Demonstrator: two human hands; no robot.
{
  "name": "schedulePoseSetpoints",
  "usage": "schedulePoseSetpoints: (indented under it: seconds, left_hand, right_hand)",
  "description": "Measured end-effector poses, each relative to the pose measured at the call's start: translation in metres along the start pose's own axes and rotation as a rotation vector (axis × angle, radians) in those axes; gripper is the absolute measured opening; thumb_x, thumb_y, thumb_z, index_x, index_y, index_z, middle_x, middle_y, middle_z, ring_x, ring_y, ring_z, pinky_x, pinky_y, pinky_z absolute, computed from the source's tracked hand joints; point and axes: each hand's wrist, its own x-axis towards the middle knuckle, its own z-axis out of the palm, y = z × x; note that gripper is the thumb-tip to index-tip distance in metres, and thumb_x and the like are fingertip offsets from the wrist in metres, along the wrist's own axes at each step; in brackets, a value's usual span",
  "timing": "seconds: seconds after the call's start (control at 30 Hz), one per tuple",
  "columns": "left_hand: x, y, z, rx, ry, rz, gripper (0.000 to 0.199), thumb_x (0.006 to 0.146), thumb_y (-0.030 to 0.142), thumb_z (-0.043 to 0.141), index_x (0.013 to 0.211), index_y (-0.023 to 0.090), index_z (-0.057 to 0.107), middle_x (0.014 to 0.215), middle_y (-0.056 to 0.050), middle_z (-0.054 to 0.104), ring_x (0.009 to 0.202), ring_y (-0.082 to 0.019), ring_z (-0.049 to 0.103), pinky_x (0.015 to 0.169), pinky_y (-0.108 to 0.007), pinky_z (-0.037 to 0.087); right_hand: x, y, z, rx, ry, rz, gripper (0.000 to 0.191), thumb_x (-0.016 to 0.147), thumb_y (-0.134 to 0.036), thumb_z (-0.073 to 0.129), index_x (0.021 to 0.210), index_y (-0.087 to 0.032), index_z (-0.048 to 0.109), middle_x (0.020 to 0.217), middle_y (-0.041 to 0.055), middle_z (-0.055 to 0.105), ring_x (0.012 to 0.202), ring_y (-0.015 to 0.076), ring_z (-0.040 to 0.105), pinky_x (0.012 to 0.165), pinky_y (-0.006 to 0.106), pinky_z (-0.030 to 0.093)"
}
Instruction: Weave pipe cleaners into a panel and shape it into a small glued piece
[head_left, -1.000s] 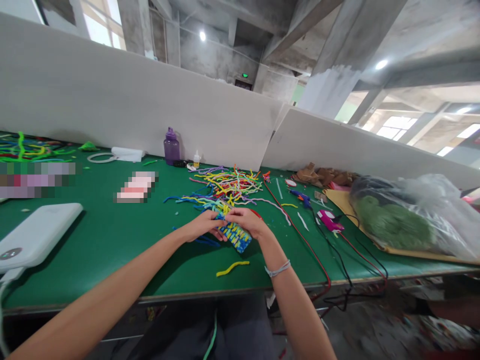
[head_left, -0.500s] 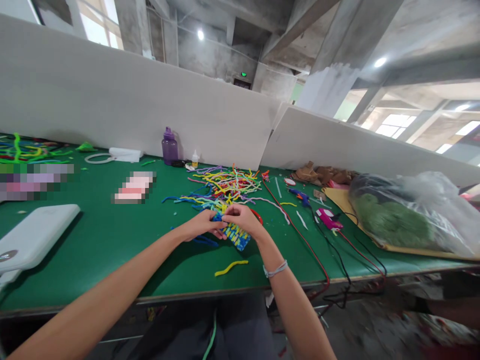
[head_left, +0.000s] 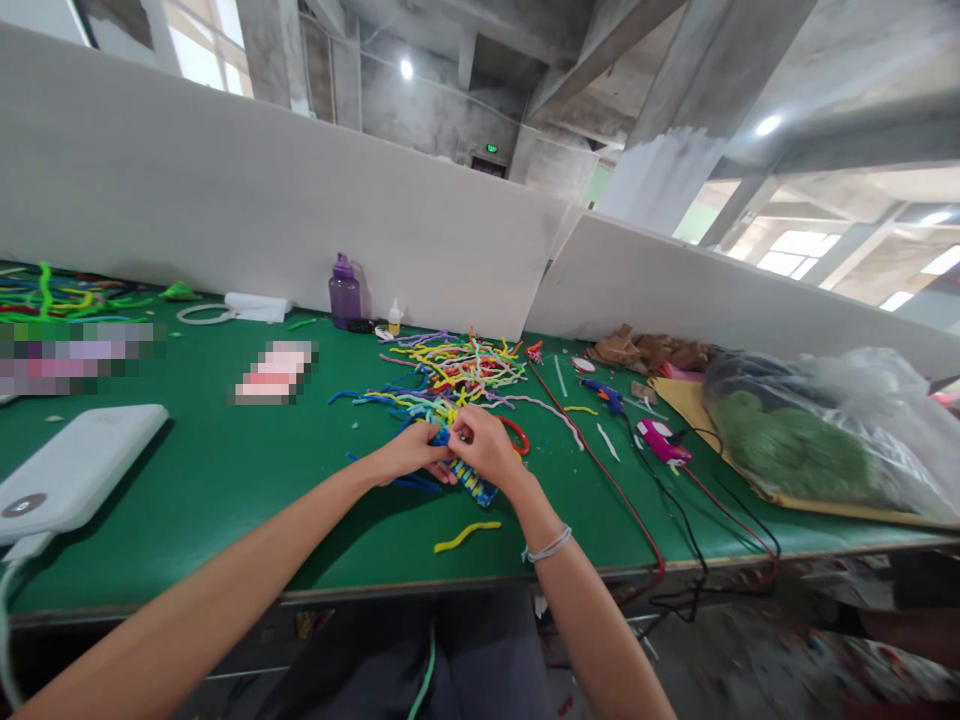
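A small woven piece of blue and yellow pipe cleaners (head_left: 474, 484) is tilted above the green table. My left hand (head_left: 411, 455) is closed on its upper left part, thumb on top and fingers beneath. My right hand (head_left: 484, 445) pinches at the upper edge, close to the left thumb; whatever sits between its fingertips is too small to tell. Just behind both hands spreads a tangled pile of coloured pipe cleaners (head_left: 466, 365). One loose yellow pipe cleaner (head_left: 466, 537) lies in front of the piece. A red ring-shaped handle (head_left: 520, 432) shows beside my right hand.
Rightward are a blue glue gun (head_left: 602, 392), a magenta device (head_left: 661, 440) with cables, and a plastic bag (head_left: 795, 430) of green material. A white power bank (head_left: 90, 465) lies left. A purple bottle (head_left: 345, 292) and glue bottle (head_left: 394, 318) stand by the white partition (head_left: 262, 190).
My right hand has turned slightly and covers more of the woven piece, which is tilted more steeply. The whole view has shifted a little. My left hand keeps its hold.
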Motion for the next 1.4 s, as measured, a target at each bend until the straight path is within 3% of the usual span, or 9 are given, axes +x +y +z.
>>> schedulePoseSetpoints:
  seconds: [0.13, 0.37, 0.63, 0.87, 0.97, 1.13, 1.4]
  left_hand:
    - [0.002, -0.002, -0.001, -0.005, 0.007, -0.003, 0.030, 0.064, 0.033, 0.068, 0.079, 0.010, 0.054, 0.064, -0.005, 0.066, 0.065, -0.022, 0.067, 0.064, -0.033, 0.054]
    - [0.001, -0.001, -0.002, -0.010, -0.006, 0.010, 0.032, 0.064, 0.036, 0.069, 0.077, 0.010, 0.054, 0.068, -0.005, 0.067, 0.065, -0.022, 0.067, 0.064, -0.035, 0.055]
    - [0.003, -0.003, -0.001, 0.019, -0.048, -0.016, 0.034, 0.063, 0.039, 0.069, 0.076, 0.011, 0.055, 0.065, -0.005, 0.067, 0.061, -0.020, 0.066, 0.060, -0.030, 0.053]
    - [0.005, -0.007, -0.002, 0.054, -0.037, -0.011, 0.033, 0.065, 0.040, 0.066, 0.079, 0.012, 0.054, 0.063, -0.004, 0.067, 0.059, -0.019, 0.065, 0.057, -0.029, 0.052]
    - [0.003, 0.001, -0.004, 0.110, 0.003, 0.058, 0.033, 0.066, 0.041, 0.065, 0.080, 0.012, 0.056, 0.061, -0.002, 0.066, 0.056, -0.017, 0.063, 0.055, -0.027, 0.051]
    - [-0.001, 0.012, -0.005, 0.120, 0.117, 0.153, 0.032, 0.072, 0.043, 0.060, 0.083, 0.014, 0.057, 0.054, 0.001, 0.062, 0.050, -0.013, 0.058, 0.042, -0.019, 0.041]
    - [0.002, 0.011, -0.006, 0.112, 0.171, 0.199, 0.031, 0.074, 0.045, 0.056, 0.068, 0.014, 0.053, 0.049, 0.001, 0.062, 0.041, -0.011, 0.052, 0.041, -0.020, 0.040]
  right_hand:
    - [-0.001, 0.000, 0.000, 0.016, -0.020, 0.001, 0.007, 0.072, -0.016, 0.049, 0.066, -0.019, 0.052, 0.069, 0.0017, 0.053, 0.068, 0.0139, 0.047, 0.064, 0.025, 0.037]
    - [0.005, 0.015, -0.005, 0.488, -0.160, 0.279, 0.016, 0.072, -0.031, 0.057, 0.073, -0.015, 0.062, 0.071, 0.0000, 0.060, 0.067, 0.0118, 0.053, 0.062, 0.023, 0.040]
    - [0.004, 0.018, 0.000, 0.599, -0.201, 0.348, 0.023, 0.066, -0.034, 0.065, 0.079, -0.015, 0.061, 0.072, -0.0006, 0.059, 0.067, 0.0112, 0.053, 0.062, 0.023, 0.042]
    - [0.003, 0.012, 0.003, 0.327, -0.106, 0.244, 0.013, 0.069, -0.027, 0.060, 0.074, -0.016, 0.061, 0.070, 0.0006, 0.060, 0.066, 0.0125, 0.054, 0.060, 0.023, 0.041]
    - [0.006, 0.011, -0.001, 0.413, -0.049, 0.254, 0.013, 0.068, -0.028, 0.060, 0.073, -0.016, 0.059, 0.069, -0.0001, 0.058, 0.066, 0.0124, 0.054, 0.062, 0.023, 0.042]
    - [0.010, 0.011, -0.006, 0.589, 0.081, 0.423, 0.016, 0.064, -0.030, 0.061, 0.069, -0.016, 0.055, 0.063, -0.0028, 0.053, 0.058, 0.0102, 0.048, 0.057, 0.023, 0.039]
    - [0.010, 0.009, -0.005, 0.628, 0.094, 0.422, 0.015, 0.064, -0.029, 0.059, 0.070, -0.016, 0.053, 0.063, -0.0034, 0.051, 0.057, 0.0094, 0.045, 0.056, 0.022, 0.037]
